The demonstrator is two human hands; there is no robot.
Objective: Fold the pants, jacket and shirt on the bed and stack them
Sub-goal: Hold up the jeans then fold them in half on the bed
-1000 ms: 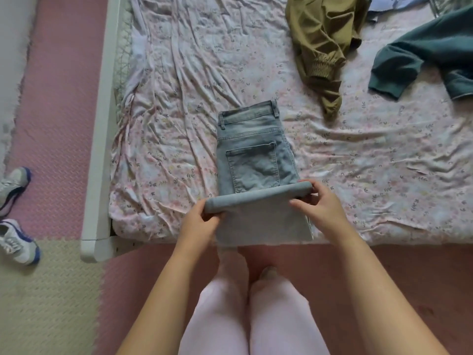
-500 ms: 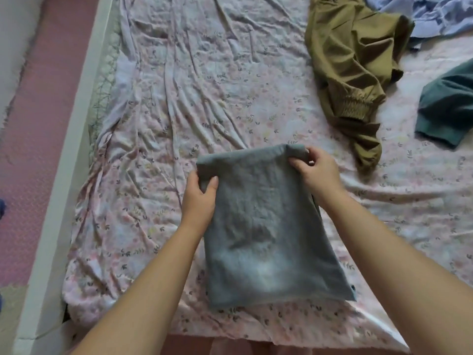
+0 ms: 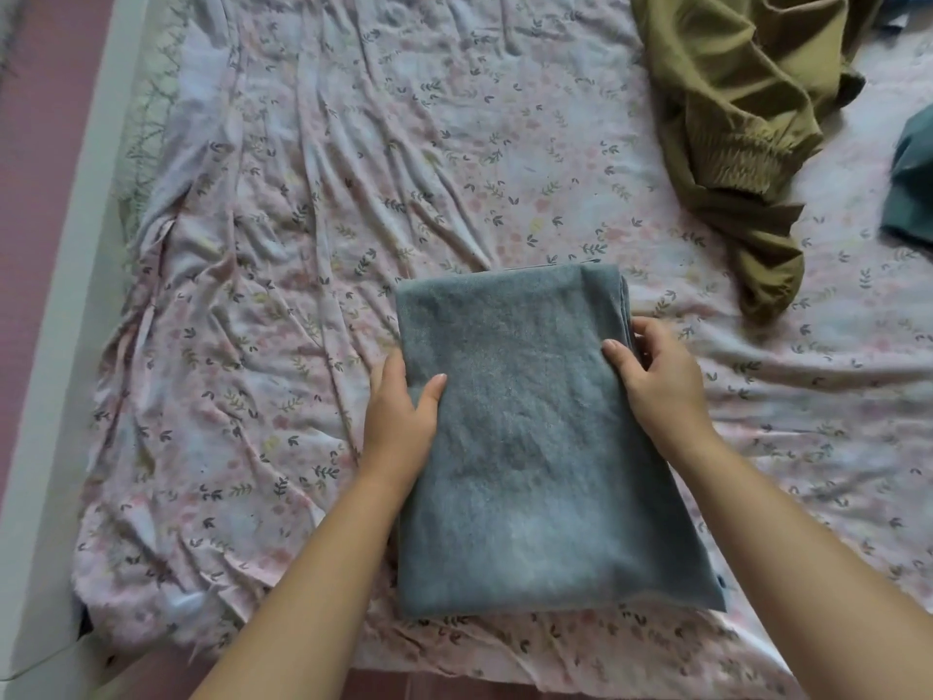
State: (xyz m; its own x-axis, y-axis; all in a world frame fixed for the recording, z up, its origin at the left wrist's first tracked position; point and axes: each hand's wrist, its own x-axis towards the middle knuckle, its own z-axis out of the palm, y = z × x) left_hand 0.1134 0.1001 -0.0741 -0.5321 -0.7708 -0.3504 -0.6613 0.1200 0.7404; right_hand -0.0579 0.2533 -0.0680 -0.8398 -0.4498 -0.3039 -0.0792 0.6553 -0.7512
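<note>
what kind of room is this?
Most likely a home bedroom: a wrinkled floral sheet over a white bed frame, with clothes lying on it, an olive jacket and folded pants.

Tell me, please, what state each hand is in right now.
Left hand: grips the left edge of the folded grey-blue denim pants, thumb on top.
Right hand: grips the pants' right edge, fingers curled round it.

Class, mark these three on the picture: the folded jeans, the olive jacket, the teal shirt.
jeans (image 3: 545, 447), head view, centre of the top fold.
jacket (image 3: 732, 93), head view, crumpled body above the cuff.
shirt (image 3: 914, 184), head view, part showing at right edge.
</note>
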